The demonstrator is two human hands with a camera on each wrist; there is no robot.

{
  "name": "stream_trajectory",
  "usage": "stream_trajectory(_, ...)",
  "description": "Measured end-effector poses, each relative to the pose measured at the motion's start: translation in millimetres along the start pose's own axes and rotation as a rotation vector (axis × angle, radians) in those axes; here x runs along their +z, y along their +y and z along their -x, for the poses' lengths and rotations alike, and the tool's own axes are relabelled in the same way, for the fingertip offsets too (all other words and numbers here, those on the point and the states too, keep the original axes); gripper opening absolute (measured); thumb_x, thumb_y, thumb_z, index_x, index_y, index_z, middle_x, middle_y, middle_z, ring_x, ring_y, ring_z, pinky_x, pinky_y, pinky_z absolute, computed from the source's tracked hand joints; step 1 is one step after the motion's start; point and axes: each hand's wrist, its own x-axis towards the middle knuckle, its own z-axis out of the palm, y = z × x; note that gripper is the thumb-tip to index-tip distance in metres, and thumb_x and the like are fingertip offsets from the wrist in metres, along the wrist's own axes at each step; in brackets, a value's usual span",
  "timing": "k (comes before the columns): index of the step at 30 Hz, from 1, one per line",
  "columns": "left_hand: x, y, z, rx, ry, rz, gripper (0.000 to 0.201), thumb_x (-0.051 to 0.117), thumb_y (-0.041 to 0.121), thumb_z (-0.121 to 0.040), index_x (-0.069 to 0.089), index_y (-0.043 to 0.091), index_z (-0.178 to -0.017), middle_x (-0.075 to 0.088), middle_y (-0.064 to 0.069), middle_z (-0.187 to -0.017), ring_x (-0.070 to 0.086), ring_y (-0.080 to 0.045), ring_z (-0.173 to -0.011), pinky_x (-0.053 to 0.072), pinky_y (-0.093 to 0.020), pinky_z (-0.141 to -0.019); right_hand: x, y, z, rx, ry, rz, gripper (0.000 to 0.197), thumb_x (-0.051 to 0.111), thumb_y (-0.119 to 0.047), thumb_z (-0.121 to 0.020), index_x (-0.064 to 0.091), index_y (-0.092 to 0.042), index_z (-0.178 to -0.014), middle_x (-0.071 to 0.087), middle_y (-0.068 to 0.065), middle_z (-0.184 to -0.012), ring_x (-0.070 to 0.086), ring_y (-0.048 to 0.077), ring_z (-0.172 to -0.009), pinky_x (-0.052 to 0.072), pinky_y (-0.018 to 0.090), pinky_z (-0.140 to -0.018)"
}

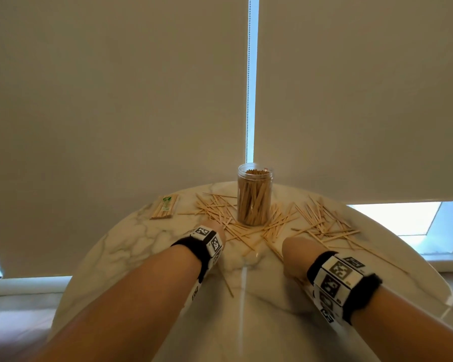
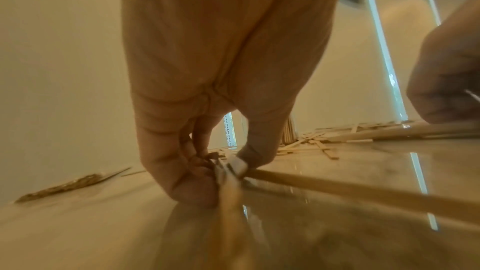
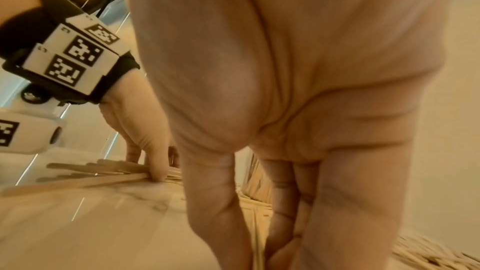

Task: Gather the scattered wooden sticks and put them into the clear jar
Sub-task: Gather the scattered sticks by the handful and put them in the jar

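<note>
On the table, sticks lie scattered to both sides of the jar, which stands upright at the far edge, already well filled. The left hand pinches a few sticks between thumb and fingertips down at the tabletop; the right hand curls its fingers round a stick or two near the front. Gathering is under way. Next, I judge, each hand must lift its small bundle clear, align it and drop it endwise into the jar's open mouth.
</note>
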Motion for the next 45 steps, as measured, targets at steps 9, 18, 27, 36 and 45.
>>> stream_trajectory(9,20.4,-7.6,41.7,-0.037,-0.031,0.154,0.031,0.054,0.017,-0.101,0.061,0.007,-0.130,0.059,-0.010,-0.135,0.059,-0.027,-0.122,0.050,-0.037,-0.103,8.2,-18.9,22.3,-0.011,0.064,-0.039,0.026,0.048,-0.015,-0.100,0.060,-0.005,-0.121,0.064,0.011,-0.120,0.062,0.026,-0.111,0.048,0.029,-0.087)
stream_trajectory(18,33.5,-12.4,72.0,-0.105,-0.041,0.367,0.031,0.047,0.019,-0.102,0.059,0.010,-0.129,0.060,-0.009,-0.129,0.059,-0.027,-0.118,0.047,-0.035,-0.098,10.8,-30.5,43.3,0.027,0.081,-0.023,0.032,0.044,-0.013,-0.101,0.058,-0.007,-0.129,0.063,0.010,-0.124,0.061,0.025,-0.114,0.048,0.029,-0.089)
stream_trajectory(27,24.1,-23.8,106.2,-0.207,0.183,1.162,0.037,0.034,0.017,-0.106,0.042,0.000,-0.138,0.055,-0.022,-0.131,0.059,-0.038,-0.112,0.054,-0.046,-0.092,14.7,-30.7,62.0,0.031,0.004,-0.045,0.028,0.046,-0.015,-0.101,0.062,-0.007,-0.122,0.064,0.006,-0.115,0.060,0.021,-0.099,0.048,0.027,-0.088)
stream_trajectory(36,10.6,0.5,133.8,-0.017,0.175,1.693,0.088,0.059,0.081,-0.074,0.053,0.010,-0.126,0.062,-0.012,-0.096,0.061,-0.022,-0.075,0.048,-0.030,-0.059,-14.4,-32.7,71.7,-0.127,0.085,-0.954,0.015,0.062,-0.012,-0.095,0.071,-0.001,-0.099,0.075,0.013,-0.093,0.074,0.023,-0.083,0.062,0.036,-0.079)
stream_trajectory(45,-1.5,14.0,142.2,0.004,0.275,1.651,0.050,0.031,0.044,-0.106,0.066,0.011,-0.096,0.067,-0.010,-0.083,0.060,-0.022,-0.068,0.050,-0.035,-0.066,-16.8,-70.3,82.5,-0.307,0.298,-1.101,0.010,0.070,-0.011,-0.085,0.077,-0.006,-0.082,0.076,0.012,-0.076,0.075,0.028,-0.076,0.062,0.045,-0.077)
